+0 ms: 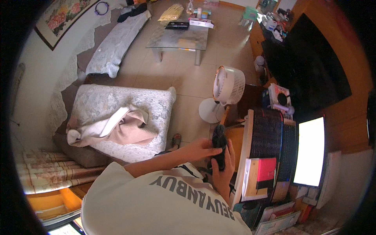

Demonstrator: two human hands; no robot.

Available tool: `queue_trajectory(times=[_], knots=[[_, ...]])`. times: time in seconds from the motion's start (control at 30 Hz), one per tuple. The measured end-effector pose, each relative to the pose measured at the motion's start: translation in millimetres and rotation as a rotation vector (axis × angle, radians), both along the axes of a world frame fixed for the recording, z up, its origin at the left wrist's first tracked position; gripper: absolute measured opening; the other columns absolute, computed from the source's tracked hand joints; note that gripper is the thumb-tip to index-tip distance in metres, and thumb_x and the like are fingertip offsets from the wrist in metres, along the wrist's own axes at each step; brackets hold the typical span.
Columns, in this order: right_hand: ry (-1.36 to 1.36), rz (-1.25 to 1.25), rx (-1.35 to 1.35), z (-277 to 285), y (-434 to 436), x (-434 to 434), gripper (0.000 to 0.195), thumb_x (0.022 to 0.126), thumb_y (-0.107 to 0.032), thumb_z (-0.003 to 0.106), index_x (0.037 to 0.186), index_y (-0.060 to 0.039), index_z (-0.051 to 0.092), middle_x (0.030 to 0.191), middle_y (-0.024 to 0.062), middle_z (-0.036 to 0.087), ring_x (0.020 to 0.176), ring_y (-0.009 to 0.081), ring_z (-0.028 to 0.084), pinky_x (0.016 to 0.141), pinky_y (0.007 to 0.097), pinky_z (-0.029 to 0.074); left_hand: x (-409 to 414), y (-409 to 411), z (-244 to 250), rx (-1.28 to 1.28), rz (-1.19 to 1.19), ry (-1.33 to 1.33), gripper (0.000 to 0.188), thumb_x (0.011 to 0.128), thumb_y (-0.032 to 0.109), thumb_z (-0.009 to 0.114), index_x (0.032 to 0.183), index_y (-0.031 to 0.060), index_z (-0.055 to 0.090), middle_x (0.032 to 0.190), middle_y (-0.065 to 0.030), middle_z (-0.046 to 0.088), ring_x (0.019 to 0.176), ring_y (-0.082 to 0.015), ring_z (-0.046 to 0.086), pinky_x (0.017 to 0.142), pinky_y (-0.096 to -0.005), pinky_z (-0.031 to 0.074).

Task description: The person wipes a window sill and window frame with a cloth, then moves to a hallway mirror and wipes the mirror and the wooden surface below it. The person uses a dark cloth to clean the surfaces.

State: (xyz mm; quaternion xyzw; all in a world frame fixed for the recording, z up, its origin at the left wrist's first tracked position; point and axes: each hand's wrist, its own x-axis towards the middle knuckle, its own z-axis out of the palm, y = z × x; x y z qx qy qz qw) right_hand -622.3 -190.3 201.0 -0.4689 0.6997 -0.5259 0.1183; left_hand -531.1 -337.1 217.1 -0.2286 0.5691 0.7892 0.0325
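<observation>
A dark bundle (219, 137), soft-looking and perhaps rolled cloth, is held upright in front of my body. My left hand (203, 149) reaches across from the left, its thumb and fingers closed around the bundle's middle. Around the lower end and right side wraps my right hand (224, 173), fingers pointing up along it. Part of the bundle is covered by both hands, so its exact kind cannot be told. Just right of my hands runs the edge of a desk (244, 147).
On the desk are a keyboard (288, 152), a lit monitor (309, 152) and a red notebook (266, 169). Beyond my hands stands a white fan (232, 85). To the left, a beige garment (129, 129) lies on a covered seat (97, 97). A glass coffee table (179, 38) is farther off.
</observation>
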Motion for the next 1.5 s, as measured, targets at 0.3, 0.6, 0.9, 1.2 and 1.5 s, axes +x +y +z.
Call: queue_trajectory(times=[0.3, 0.6, 0.9, 1.2, 1.5], knots=[[-0.098, 0.180, 0.036, -0.8, -194.2, 1.9, 0.048, 0.101, -0.028, 0.043, 0.134, 0.0055, 0.048, 0.146, 0.0236, 0.039, 0.137, 0.0380, 0.036, 0.112, 0.0439, 0.027, 24.9, -179.1, -31.7, 0.030, 0.245, 0.116, 0.037, 0.097, 0.036, 0.057, 0.109, 0.0014, 0.062, 0.101, -0.0051, 0.066, 0.089, -0.0156, 0.061, 0.074, -0.0298, 0.052], [-0.009, -0.051, 0.257, -4.9, -328.7, -53.8, 0.035, 0.102, -0.026, 0.044, 0.103, 0.0037, 0.062, 0.096, 0.0185, 0.065, 0.087, 0.0279, 0.060, 0.081, 0.0364, 0.047, 33.2, -335.6, -89.0, 0.035, 0.505, 0.125, 0.029, 0.092, 0.025, 0.060, 0.103, -0.0020, 0.064, 0.085, -0.0055, 0.062, 0.079, -0.0144, 0.057, 0.073, -0.0292, 0.048], [-0.995, -0.442, -0.204, -17.0, -452.0, -159.0, 0.037, 0.099, -0.037, 0.050, 0.086, -0.0034, 0.058, 0.074, 0.0038, 0.058, 0.068, 0.0144, 0.057, 0.066, 0.0296, 0.048, -37.3, -452.1, -15.9, -0.461, 0.287, -0.022, 0.040, 0.078, 0.027, 0.077, 0.107, 0.0059, 0.058, 0.089, -0.0138, 0.069, 0.085, -0.0211, 0.067, 0.081, -0.0329, 0.050], [-0.480, 0.405, 0.174, 32.0, -556.2, -242.4, 0.025, 0.074, -0.012, 0.080, 0.079, -0.0034, 0.057, 0.068, 0.0027, 0.060, 0.061, 0.0099, 0.058, 0.053, 0.0263, 0.049, -103.5, -562.2, -31.7, -1.033, 0.117, -0.041, 0.035, 0.081, 0.010, 0.069, 0.114, 0.0048, 0.060, 0.100, -0.0132, 0.068, 0.093, -0.0228, 0.065, 0.083, -0.0377, 0.052], [-0.054, 0.068, 0.168, 3.0, -666.3, -287.7, 0.029, 0.071, -0.009, 0.077, 0.072, -0.0004, 0.049, 0.060, 0.0131, 0.047, 0.055, 0.0225, 0.047, 0.055, 0.0372, 0.041, -100.6, -671.0, -54.5, -0.280, 0.098, -0.108, 0.043, 0.084, 0.029, 0.075, 0.116, 0.0030, 0.062, 0.104, -0.0115, 0.067, 0.098, -0.0212, 0.063, 0.089, -0.0343, 0.051]])
